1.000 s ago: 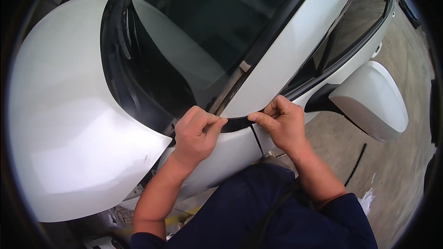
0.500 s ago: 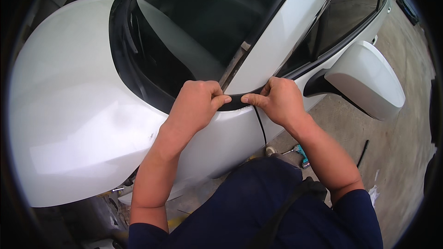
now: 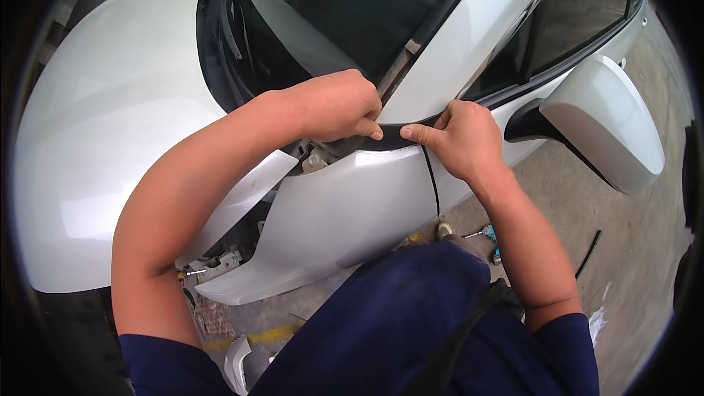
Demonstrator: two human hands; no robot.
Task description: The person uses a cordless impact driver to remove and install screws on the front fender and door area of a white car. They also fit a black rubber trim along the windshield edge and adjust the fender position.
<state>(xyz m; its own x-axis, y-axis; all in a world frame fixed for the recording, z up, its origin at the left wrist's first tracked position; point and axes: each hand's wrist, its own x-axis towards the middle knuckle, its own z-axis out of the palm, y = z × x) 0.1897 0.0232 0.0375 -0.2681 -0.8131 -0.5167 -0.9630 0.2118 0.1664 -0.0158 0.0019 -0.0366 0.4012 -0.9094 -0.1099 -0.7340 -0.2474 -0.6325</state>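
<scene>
A short black trim strip (image 3: 389, 138) lies at the foot of the windshield pillar of a white car, along the top edge of the white fender (image 3: 352, 209). My left hand (image 3: 348, 108) is closed at the strip's left end, its fingers curled under and its thumb on the near side. At the other end my right hand (image 3: 469, 139) pinches the strip, thumb on its face and fingers behind. Between the two thumbs a bare stretch of the strip shows. My left forearm reaches across the white hood (image 3: 110, 154), hiding part of its edge.
A white side mirror (image 3: 605, 125) juts out at the right. The windshield (image 3: 352, 7) lies beyond my hands. Between hood and fender a gap exposes metal parts (image 3: 314, 160). On the floor lie a teal power tool (image 3: 490, 233) and a black rod (image 3: 589, 253).
My left elbow has swung out to the left, and its forearm now lies more sideways. The gap between hood and fender has come into view. Both hands stay at the strip.
</scene>
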